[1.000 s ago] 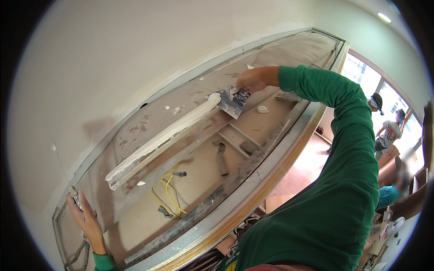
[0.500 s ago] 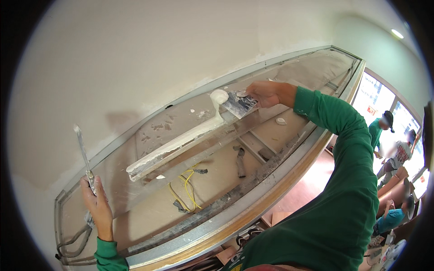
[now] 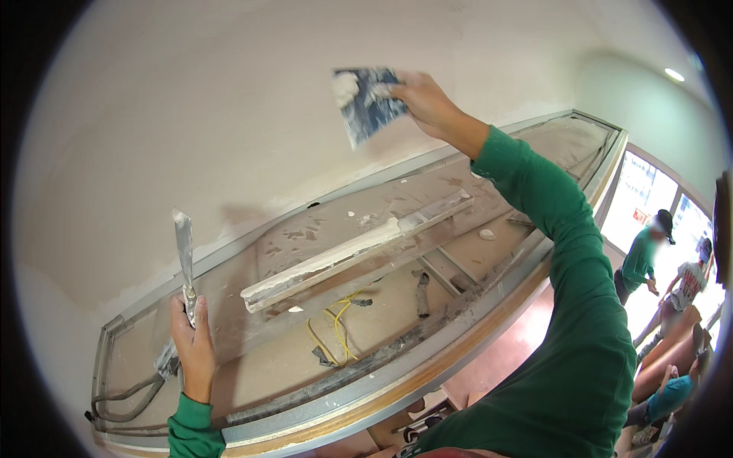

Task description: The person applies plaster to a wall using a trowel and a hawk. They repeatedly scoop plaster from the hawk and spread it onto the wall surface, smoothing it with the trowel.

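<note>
My left hand (image 3: pixel 194 345) is wrapped round the handle of a putty knife (image 3: pixel 185 248), its blade pointing up and smeared white at the tip. Raised in front of the pale wall, my right hand (image 3: pixel 429 103) grips a flat dark blue filling blade (image 3: pixel 374 107) by its right edge. A lump of white filler (image 3: pixel 346 88) clings to the blade's left side. Below lies a long narrow strip (image 3: pixel 359 252), with white filler spread along its left and middle length. Its right end looks greyer and barer. Neither hand touches the strip.
The strip lies in a dusty recessed panel (image 3: pixel 366 317) with a metal and wooden rim. Yellow wires (image 3: pixel 338 328) and a grey conduit piece (image 3: pixel 423 294) are near its front, grey cables (image 3: pixel 130 412) at the left. Other people (image 3: pixel 641 256) are at the right by bright windows.
My right hand has lifted the filling blade up and left, away from the strip, carrying filler with it. The view has shifted slightly; my left hand still holds the putty knife.
</note>
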### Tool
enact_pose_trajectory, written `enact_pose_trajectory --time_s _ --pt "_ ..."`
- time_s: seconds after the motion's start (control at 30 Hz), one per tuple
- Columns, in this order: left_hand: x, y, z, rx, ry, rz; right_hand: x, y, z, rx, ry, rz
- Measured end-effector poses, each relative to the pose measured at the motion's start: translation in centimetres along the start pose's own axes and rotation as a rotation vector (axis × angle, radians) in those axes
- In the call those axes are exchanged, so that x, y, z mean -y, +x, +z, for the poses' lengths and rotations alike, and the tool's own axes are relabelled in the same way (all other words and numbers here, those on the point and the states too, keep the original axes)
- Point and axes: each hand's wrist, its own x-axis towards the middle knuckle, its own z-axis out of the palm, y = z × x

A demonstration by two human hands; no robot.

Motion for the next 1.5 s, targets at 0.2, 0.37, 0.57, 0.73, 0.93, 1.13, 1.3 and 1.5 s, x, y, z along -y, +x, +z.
enact_pose_trajectory --time_s 0.2,0.37,0.57,0.73,0.93,1.13,1.3,1.5 --pt "-0.8 -0.2 -0.5 0.004 -0.045 -0.007 6.2 6.3 8.2 -0.235 -0.796 -1.199" --pt "-4.6 -0.4 -0.5 0.021 -0.170 -0.093 5.6 13.0 12.0 -0.375 -1.250 -1.612" --pt "-3.8 -0.2 -1.1 0.009 -0.182 -0.090 -2.1 15.0 15.5 -0.285 -1.416 -1.406" --pt "-3.2 -0.1 -1.1 0.019 -0.253 -0.199 -8.4 12.7 15.5 -0.061 -1.413 -1.295" --pt "-2.7 -0.4 -1.0 0.019 -0.346 -0.212 -6.4 8.6 13.9 -0.084 -1.308 -1.179" --pt "-3.1 -0.6 -0.9 0.042 -0.305 -0.226 5.7 12.4 14.2 -0.556 -1.117 -1.517" --pt "-3.3 -0.5 -0.9 0.001 -0.172 -0.097 0.3 15.0 14.9 -0.423 -1.389 -1.425" --pt "-0.8 -0.1 -0.6 -0.020 -0.202 -0.216 -8.0 10.4 14.6 0.062 -1.530 -1.338"
